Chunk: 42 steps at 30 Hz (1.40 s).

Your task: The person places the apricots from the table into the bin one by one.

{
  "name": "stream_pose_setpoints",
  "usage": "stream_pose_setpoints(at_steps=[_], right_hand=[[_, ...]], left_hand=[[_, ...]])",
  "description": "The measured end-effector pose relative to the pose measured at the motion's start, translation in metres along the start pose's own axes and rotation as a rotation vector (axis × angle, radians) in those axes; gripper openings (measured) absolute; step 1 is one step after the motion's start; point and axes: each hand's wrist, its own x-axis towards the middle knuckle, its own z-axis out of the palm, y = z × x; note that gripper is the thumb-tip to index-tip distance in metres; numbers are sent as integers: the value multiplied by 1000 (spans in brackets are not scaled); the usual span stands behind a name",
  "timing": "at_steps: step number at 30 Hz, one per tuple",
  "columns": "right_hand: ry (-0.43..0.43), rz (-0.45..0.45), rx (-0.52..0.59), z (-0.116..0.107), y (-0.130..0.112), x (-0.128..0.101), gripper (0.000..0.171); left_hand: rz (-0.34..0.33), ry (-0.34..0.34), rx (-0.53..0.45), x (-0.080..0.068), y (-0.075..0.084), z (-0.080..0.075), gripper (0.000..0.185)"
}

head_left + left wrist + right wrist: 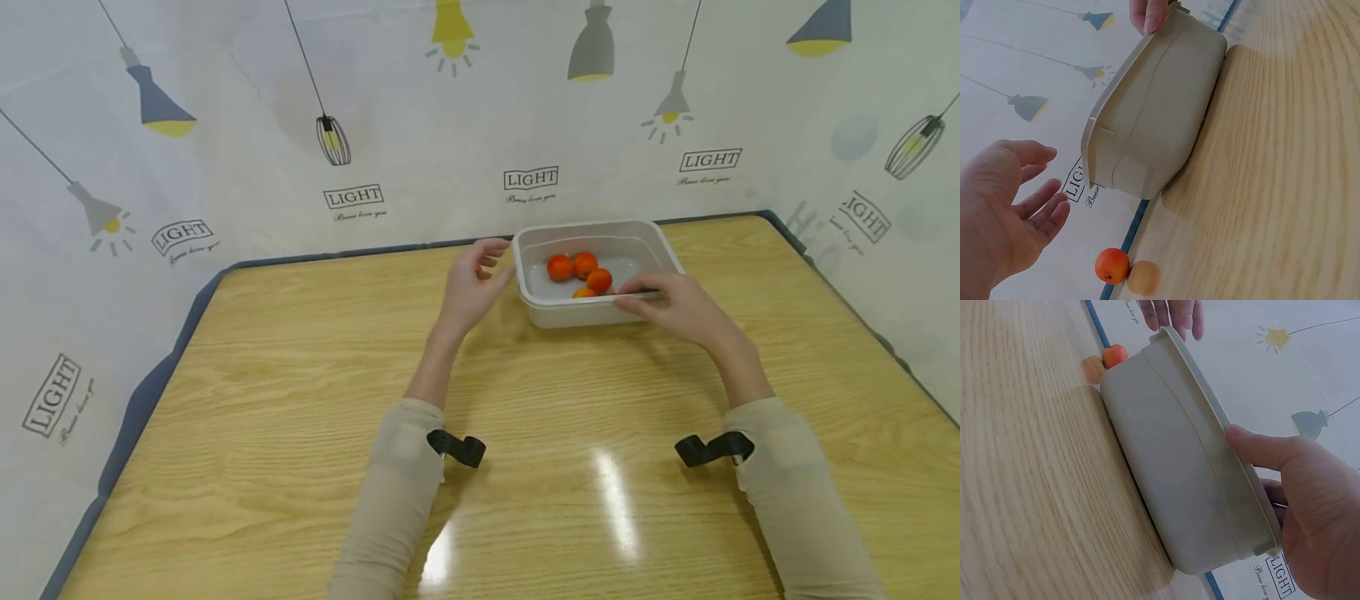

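Nearest to the camera, two forearms in beige sleeves (397, 492) are seen over the wooden counter (300, 400), each with a black strap (457, 448) at the wrist.

Further on, the right hand (675, 304) is placed at the near right rim of a pale plastic tub (592, 312). In the right wrist view the thumb is laid on the outer side of the rim and the other fingers are curled over its edge, so the tub (1185, 481) is gripped by this hand. The tub stands flat on the counter, toward the far edge, a little right of the middle.

The left hand (472, 283) is held just beside the left end of the tub and is not touching it. In the left wrist view its fingers (1041, 200) are spread and only loosely bent, and nothing is held by them.

Inside the tub four small orange fruits (581, 275) are lying close together near the middle. In the left wrist view one more orange fruit (1112, 265) is seen on the counter at its blue border, beyond the left hand, with its reflection beside it.

Behind the counter a white cloth (450, 150) with printed lamps and the word LIGHT is hung as a wall.
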Motion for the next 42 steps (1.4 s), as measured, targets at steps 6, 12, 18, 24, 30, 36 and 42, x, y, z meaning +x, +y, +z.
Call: stream_pose_setpoints(at_steps=[6,12,18,24,30,36,42], right_hand=[[-8,15,2,0,1,0,30],[-14,33,4,-1,0,-1,32],[-10,32,8,-2,-1,-2,32],[-8,30,4,-2,-1,-3,31],[2,3,-6,0,0,-1,29],[-6,1,-8,0,0,0,30],[-13,21,-5,-1,-1,-1,32]], left_hand=[[-13,51,83,-1,-9,-9,37],[-72,73,115,-1,-15,-16,39],[-117,70,151,-1,-21,-21,42],[-185,55,169,-1,-30,-25,45],[-216,30,199,-1,-40,-27,51],[-260,10,183,1,-51,-29,56],[-287,-9,188,3,-56,-29,58]])
